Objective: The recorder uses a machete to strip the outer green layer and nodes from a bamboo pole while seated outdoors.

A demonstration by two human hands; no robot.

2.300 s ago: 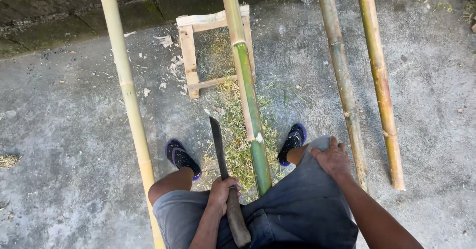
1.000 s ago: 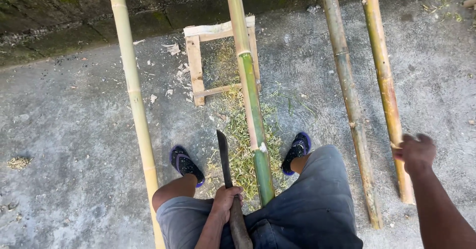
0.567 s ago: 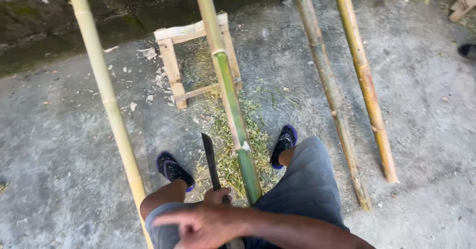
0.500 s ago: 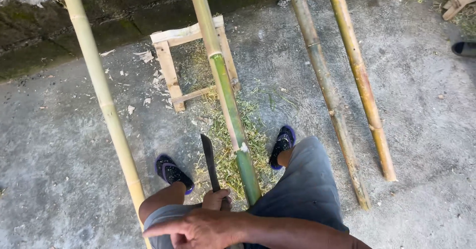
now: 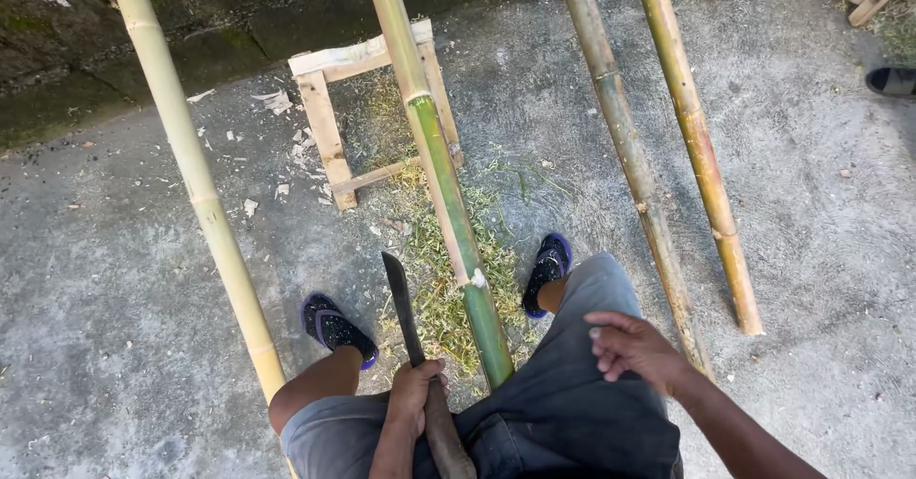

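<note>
Lying at the far left on the concrete floor, a pale yellow bamboo pole runs away from the seated person. Next comes the left hand, its grip clamped round the wooden handle of a machete, blade pointing forward between the sandalled feet. Just beside it a green bamboo pole rests on a small wooden stand, its near end between the knees, over green shavings. The right hand lies on the right thigh, fingers loosely apart and holding nothing. Two more bamboo poles lie further right.
</note>
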